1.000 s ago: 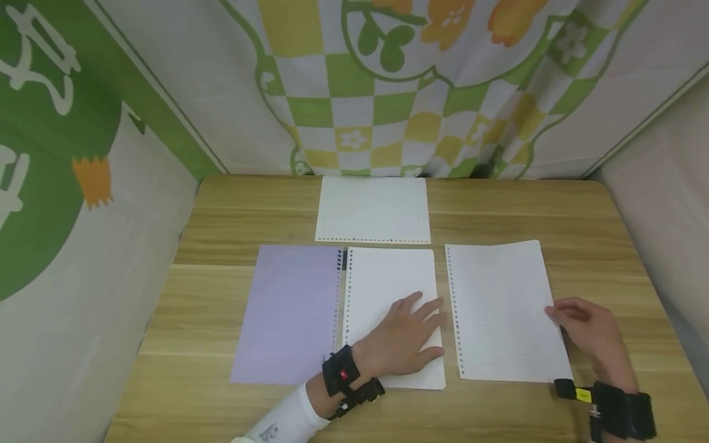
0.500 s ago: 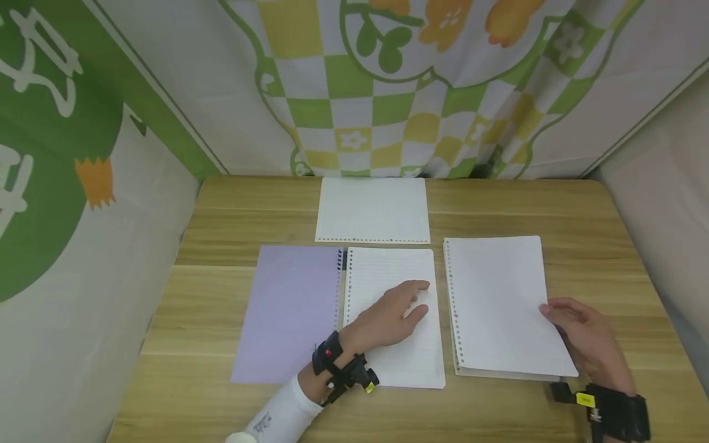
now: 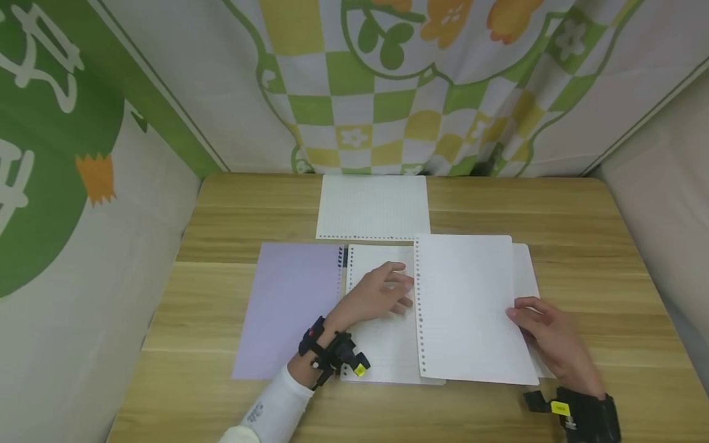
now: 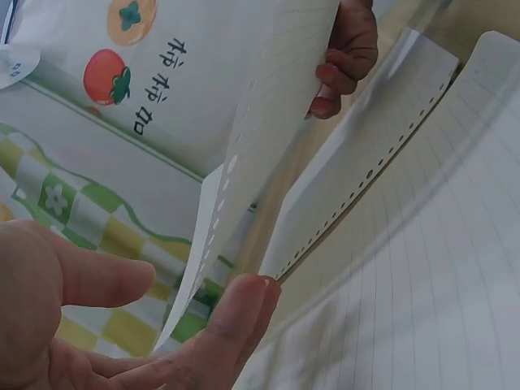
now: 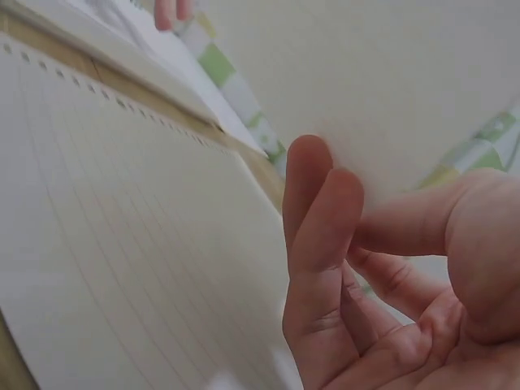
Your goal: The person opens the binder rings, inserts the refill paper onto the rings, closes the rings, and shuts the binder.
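Observation:
My right hand [image 3: 554,338] pinches the right edge of a white loose-leaf sheet [image 3: 465,301], lifted above the table. The sheet's row of punched holes faces left. It overlaps the right side of a white ruled stack [image 3: 382,357] and partly covers other white paper [image 3: 526,271] on the right. In the right wrist view, thumb and fingers meet at the raised sheet [image 5: 366,89]. My left hand [image 3: 376,292] hovers over the middle stack beside the raised sheet's holed edge. Its thumb and fingers stand apart in the left wrist view, near the sheet [image 4: 268,106].
A purple cover [image 3: 288,307] lies left of the middle stack, with a few black rings at its top right edge. Another holed white sheet [image 3: 371,206] lies sideways at the back of the wooden table [image 3: 183,320]. A patterned curtain [image 3: 376,111] hangs behind.
The right hand has lifted a sheet off the right-hand paper and carried it left over the middle stack. The left hand has risen off the stack and shifted slightly left and away.

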A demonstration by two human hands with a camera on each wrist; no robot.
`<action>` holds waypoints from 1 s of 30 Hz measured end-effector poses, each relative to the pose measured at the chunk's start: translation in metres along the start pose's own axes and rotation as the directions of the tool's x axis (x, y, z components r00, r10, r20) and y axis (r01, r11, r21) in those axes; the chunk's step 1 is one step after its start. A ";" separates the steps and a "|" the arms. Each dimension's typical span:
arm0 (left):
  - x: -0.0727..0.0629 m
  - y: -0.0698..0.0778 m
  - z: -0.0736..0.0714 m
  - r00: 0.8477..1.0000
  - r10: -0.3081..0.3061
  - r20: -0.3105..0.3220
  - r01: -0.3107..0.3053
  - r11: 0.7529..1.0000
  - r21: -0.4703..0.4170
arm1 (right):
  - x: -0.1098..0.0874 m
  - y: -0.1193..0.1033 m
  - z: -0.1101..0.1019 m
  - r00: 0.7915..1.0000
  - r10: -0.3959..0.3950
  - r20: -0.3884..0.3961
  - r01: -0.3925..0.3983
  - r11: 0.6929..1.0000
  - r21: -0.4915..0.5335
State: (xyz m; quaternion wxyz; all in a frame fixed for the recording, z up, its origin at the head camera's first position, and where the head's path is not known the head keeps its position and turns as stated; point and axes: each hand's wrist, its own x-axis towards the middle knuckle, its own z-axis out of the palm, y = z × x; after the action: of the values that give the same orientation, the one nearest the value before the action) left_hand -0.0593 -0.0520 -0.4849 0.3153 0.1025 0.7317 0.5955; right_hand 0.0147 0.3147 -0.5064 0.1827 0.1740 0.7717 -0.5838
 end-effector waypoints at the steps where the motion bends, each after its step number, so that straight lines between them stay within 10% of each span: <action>1: 0.000 0.000 -0.002 1.000 -0.012 -0.013 0.012 1.000 -0.002 | 0.000 -0.001 0.003 1.000 -0.003 0.005 0.003 1.000 0.007; 13: 0.002 0.002 -0.017 0.980 -0.066 -0.186 0.081 0.994 0.076 | 0.005 -0.012 0.038 0.993 -0.078 0.091 0.073 0.996 0.058; 30: -0.014 0.005 -0.059 0.977 -0.061 -0.205 0.087 0.989 0.120 | 0.038 -0.063 0.065 0.982 -0.152 0.113 0.159 0.986 -0.056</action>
State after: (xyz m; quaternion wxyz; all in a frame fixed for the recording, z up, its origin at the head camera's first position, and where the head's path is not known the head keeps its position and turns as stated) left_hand -0.0837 -0.1056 -0.4699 0.2547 0.0346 0.7998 0.5424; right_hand -0.0438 0.2382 -0.4885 0.1838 0.0751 0.7902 -0.5798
